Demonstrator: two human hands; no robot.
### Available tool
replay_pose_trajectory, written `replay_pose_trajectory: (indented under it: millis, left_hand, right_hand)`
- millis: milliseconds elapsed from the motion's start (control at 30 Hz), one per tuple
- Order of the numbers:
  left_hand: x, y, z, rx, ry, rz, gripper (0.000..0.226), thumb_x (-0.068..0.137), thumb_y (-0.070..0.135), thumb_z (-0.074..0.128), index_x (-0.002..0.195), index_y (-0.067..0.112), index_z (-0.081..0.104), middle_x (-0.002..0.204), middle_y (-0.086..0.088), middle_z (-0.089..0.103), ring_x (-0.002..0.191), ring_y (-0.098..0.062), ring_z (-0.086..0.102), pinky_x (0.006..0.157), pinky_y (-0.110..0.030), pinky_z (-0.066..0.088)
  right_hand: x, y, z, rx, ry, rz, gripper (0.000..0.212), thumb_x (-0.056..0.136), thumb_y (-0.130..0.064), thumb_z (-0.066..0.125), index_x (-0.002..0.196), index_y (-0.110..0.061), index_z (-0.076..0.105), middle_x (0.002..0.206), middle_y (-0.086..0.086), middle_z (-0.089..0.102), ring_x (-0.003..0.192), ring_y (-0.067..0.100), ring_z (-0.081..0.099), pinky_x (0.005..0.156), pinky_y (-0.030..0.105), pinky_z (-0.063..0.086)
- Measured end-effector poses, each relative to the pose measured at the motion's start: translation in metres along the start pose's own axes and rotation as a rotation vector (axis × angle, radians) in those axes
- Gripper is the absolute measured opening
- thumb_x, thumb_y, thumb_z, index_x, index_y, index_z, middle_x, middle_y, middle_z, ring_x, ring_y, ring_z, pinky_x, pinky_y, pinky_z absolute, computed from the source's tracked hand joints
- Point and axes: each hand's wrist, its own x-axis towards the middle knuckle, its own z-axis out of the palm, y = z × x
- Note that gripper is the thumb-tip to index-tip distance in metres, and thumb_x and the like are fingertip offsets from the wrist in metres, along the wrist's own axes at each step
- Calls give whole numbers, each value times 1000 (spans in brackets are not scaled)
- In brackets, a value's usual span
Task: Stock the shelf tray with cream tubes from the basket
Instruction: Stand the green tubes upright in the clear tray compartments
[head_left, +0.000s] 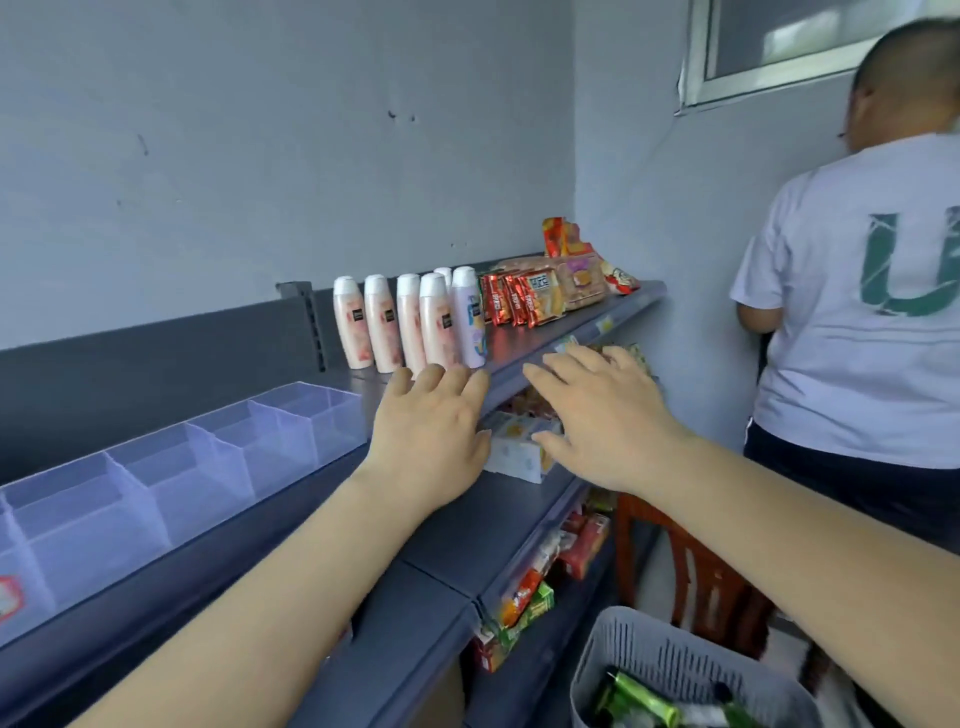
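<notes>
Both hands are empty, fingers flat: left hand (431, 415) and right hand (597, 410) mid-frame. Green cream tubes (639, 699) sit in the grey slotted basket (675, 660), lower right; clear divided shelf tray (171, 467) left. I'd grab one tube at a time.

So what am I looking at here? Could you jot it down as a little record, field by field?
left hand: open, empty, at the shelf edge
right hand: open, empty, beside the left
tray: clear, divided, compartments in view mostly empty
basket: grey, lower right, green tubes inside
bottles: upright on the top shelf
snack packs: right of the bottles
bystander: back turned, far right
</notes>
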Motion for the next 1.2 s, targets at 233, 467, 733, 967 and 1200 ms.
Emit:
replay_pose_trajectory:
  millis: [233,467,733,967,1200]
  left_hand:
    - [36,90,20,-79,-105,113,59,91,39,46,142,14,32,138,-4,45,124,-28,43,101,-40,31]
    - [48,149,57,-128,-182,219,59,94,40,40,144,15,24,143,-3,38,129,-26,37,103,-39,27]
    - [53,203,138,-240,-333,322,58,93,39,41,144,17,26,142,-2,40,127,-25,39,104,-39,26]
    - [57,229,238,-291,-544,416,58,92,37,44,143,18,25,144,0,37,131,-23,36,107,-39,25]
    - [40,252,347,-353,-736,552,51,92,33,46,139,19,31,137,-1,43,125,-25,40,102,-40,29]
  right_hand:
    - [-53,74,34,-19,-91,114,67,93,-47,42,149,-20,16,152,1,25,141,22,19,112,42,15]
    - [-87,110,80,7,-203,186,68,94,-44,42,150,-18,13,154,3,22,141,23,18,111,44,17]
    - [-118,134,158,55,-378,277,68,92,-43,46,149,-18,18,154,4,22,142,24,17,114,44,13]
    - [-123,145,246,129,-547,384,64,95,-41,41,150,-21,15,156,2,19,144,22,13,115,43,12]
    - [-134,135,347,254,-683,492,65,91,-42,48,148,-24,22,156,2,21,145,22,15,116,43,12]
